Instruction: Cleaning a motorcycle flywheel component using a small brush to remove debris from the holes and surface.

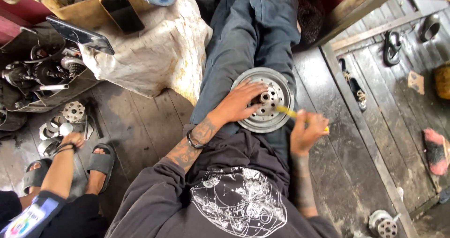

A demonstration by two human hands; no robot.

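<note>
A round grey metal disc (281, 118) with a drilled face and a raised centre hub lies flat on my lap, over my dark trousers. My left hand (236, 102), tattooed on the forearm and wearing a black wristband, presses spread fingers on the disc's left side beside the hub. My right hand (307, 130) grips a thin yellow-handled tool (287, 110) whose tip points at the hub from the right.
Another person's hand (71, 139) and sandalled feet (99, 165) are at lower left, by loose metal gears (72, 111). An engine parts tray (37, 74) and a cloth-covered block (154, 50) holding two phones stand at left. Sandals (391, 48), a pink brush (436, 151) and a small pulley (382, 224) lie at right.
</note>
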